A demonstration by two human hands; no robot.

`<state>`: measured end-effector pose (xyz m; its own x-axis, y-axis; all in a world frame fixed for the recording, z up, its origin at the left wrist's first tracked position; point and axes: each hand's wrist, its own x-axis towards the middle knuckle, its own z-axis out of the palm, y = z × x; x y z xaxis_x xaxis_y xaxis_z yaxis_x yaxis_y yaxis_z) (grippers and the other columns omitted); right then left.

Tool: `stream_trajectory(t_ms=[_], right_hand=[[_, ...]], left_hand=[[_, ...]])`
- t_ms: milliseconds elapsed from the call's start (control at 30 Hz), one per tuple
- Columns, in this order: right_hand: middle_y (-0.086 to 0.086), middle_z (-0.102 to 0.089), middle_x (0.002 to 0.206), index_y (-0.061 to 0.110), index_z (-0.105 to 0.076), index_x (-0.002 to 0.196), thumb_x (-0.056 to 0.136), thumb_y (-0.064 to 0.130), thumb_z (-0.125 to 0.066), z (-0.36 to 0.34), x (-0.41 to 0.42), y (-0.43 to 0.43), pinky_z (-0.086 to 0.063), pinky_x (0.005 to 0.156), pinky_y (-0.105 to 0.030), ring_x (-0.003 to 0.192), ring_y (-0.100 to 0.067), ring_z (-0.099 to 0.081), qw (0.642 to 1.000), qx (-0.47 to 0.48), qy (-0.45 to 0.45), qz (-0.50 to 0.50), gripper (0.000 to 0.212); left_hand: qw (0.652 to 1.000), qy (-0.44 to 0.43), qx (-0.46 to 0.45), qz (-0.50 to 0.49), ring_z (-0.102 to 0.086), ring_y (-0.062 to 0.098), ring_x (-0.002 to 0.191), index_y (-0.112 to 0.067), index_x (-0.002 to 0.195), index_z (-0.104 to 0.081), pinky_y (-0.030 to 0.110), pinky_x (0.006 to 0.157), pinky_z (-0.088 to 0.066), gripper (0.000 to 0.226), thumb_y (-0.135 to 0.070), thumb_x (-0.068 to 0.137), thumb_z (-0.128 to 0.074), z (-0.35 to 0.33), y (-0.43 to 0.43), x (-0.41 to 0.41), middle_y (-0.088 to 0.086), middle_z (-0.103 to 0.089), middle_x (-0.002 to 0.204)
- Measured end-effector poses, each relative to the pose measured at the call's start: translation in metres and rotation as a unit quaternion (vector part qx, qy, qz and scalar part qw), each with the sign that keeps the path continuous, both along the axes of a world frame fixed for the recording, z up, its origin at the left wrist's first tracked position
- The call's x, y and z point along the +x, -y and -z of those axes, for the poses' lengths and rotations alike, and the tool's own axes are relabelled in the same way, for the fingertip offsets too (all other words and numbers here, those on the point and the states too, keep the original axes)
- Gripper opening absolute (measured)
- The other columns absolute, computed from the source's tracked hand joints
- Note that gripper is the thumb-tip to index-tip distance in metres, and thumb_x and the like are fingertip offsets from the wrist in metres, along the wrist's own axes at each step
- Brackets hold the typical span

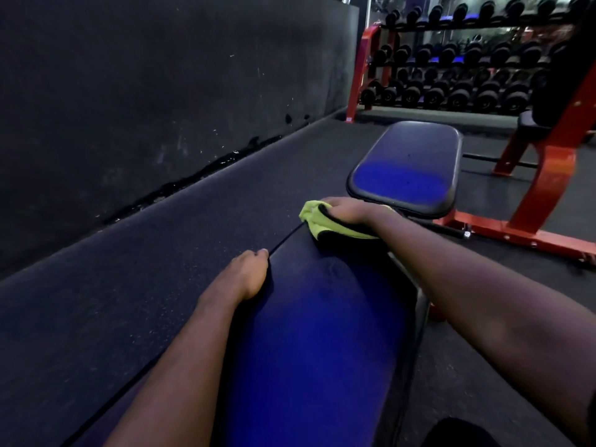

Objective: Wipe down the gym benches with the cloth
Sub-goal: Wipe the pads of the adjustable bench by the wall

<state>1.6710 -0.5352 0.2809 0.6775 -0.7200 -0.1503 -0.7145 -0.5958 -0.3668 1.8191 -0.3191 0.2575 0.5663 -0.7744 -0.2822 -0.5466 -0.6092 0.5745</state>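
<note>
A long dark bench pad [322, 333], lit blue, runs away from me. Beyond it lies the bench's smaller seat pad [409, 166]. My right hand [348, 209] presses a yellow-green cloth [317, 221] onto the far end of the long pad, fingers curled over the cloth. My left hand [246, 274] grips the pad's left edge, fingers wrapped over the side. Part of the cloth is hidden under my right hand.
The bench's red frame [516, 235] runs along the floor on the right. A red dumbbell rack [451, 59] with several black dumbbells stands at the back. A dark wall [145, 91] lines the left side, with rubber floor [161, 253] between it and the bench.
</note>
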Motion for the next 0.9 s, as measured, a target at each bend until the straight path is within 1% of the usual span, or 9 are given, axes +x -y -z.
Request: stream_trajectory(t_ms=[133,200,300,367,433,500,567,733,900], right_hand=[[0.013,-0.033,0.158,0.035,-0.035,0.152,0.105,0.043,-0.036,-0.001,-0.007,-0.036,-0.017,0.12,-0.048,0.148,-0.012,-0.025,0.991,-0.075,-0.008,-0.111,0.048],[0.019,-0.024,0.16,0.036,-0.028,0.154,0.105,0.042,-0.037,0.0,-0.028,-0.056,-0.011,0.122,-0.045,0.149,-0.007,-0.018,0.977,-0.097,-0.004,-0.188,0.05],[0.029,-0.02,0.154,0.036,-0.028,0.154,0.106,0.037,-0.04,0.0,-0.072,-0.066,-0.005,0.116,-0.019,0.142,0.006,-0.016,0.973,-0.083,0.017,-0.213,0.049],[0.026,-0.03,0.152,0.036,-0.035,0.152,0.105,0.039,-0.042,-0.002,-0.09,-0.057,-0.008,0.111,-0.008,0.14,0.006,-0.024,0.985,-0.037,0.068,-0.152,0.047],[0.017,-0.034,0.155,0.034,-0.037,0.15,0.105,0.042,-0.038,-0.001,-0.085,-0.036,-0.011,0.117,-0.018,0.145,-0.006,-0.028,0.995,-0.019,0.072,-0.072,0.046],[0.013,-0.028,0.16,0.036,-0.03,0.153,0.106,0.046,-0.028,-0.001,-0.062,-0.019,-0.011,0.122,-0.043,0.149,-0.014,-0.024,0.999,-0.026,0.014,-0.024,0.048],[0.013,-0.022,0.162,0.036,-0.024,0.155,0.106,0.049,-0.023,-0.003,-0.032,-0.014,-0.008,0.12,-0.057,0.15,-0.017,-0.018,0.999,-0.032,-0.033,-0.008,0.051],[0.018,-0.019,0.162,0.033,-0.025,0.156,0.104,0.046,-0.031,-0.006,-0.009,-0.054,-0.008,0.119,-0.057,0.151,-0.012,-0.014,0.996,-0.063,-0.039,-0.055,0.054],[0.027,-0.01,0.161,0.041,-0.023,0.155,0.102,0.052,-0.027,0.002,-0.069,-0.103,-0.006,0.119,-0.046,0.149,-0.004,-0.01,0.984,-0.115,-0.038,-0.132,0.053]], left_hand=[[1.0,0.001,-0.008,-0.002,-0.036,0.031,0.139,-0.005,0.147,-0.036,0.04,0.112,-0.027,0.058,-0.042,0.104,-0.024,-0.002,-0.001,0.0,0.019,-0.034,0.154],[1.0,0.002,-0.008,-0.006,-0.036,0.032,0.139,-0.005,0.147,-0.035,0.04,0.11,-0.028,0.058,-0.042,0.104,-0.023,-0.004,-0.002,-0.003,0.019,-0.033,0.154],[1.0,0.004,-0.002,-0.007,-0.038,0.032,0.137,-0.007,0.148,-0.033,0.042,0.11,-0.029,0.057,-0.042,0.105,-0.022,-0.006,-0.003,-0.005,0.019,-0.033,0.154],[1.0,0.008,-0.001,-0.007,-0.038,0.032,0.136,-0.007,0.148,-0.033,0.043,0.109,-0.029,0.057,-0.042,0.105,-0.022,-0.005,-0.003,-0.004,0.019,-0.034,0.153],[1.0,0.013,0.003,-0.007,-0.039,0.033,0.136,-0.008,0.148,-0.033,0.044,0.109,-0.029,0.057,-0.043,0.105,-0.021,-0.005,-0.004,-0.004,0.019,-0.035,0.153],[1.0,0.016,0.003,-0.007,-0.039,0.032,0.136,-0.008,0.148,-0.033,0.044,0.109,-0.029,0.057,-0.043,0.104,-0.021,-0.005,-0.003,-0.005,0.018,-0.035,0.153],[1.0,0.015,0.005,-0.007,-0.038,0.032,0.137,-0.008,0.149,-0.032,0.044,0.11,-0.028,0.058,-0.043,0.104,-0.021,-0.004,-0.002,-0.004,0.019,-0.034,0.153],[1.0,0.008,-0.004,-0.005,-0.039,0.032,0.137,-0.006,0.148,-0.035,0.043,0.11,-0.029,0.058,-0.043,0.104,-0.022,-0.001,-0.002,-0.001,0.019,-0.035,0.153],[1.0,0.007,-0.011,-0.009,-0.039,0.033,0.136,-0.005,0.147,-0.035,0.041,0.108,-0.03,0.057,-0.041,0.104,-0.022,-0.005,-0.006,-0.006,0.02,-0.035,0.152]])
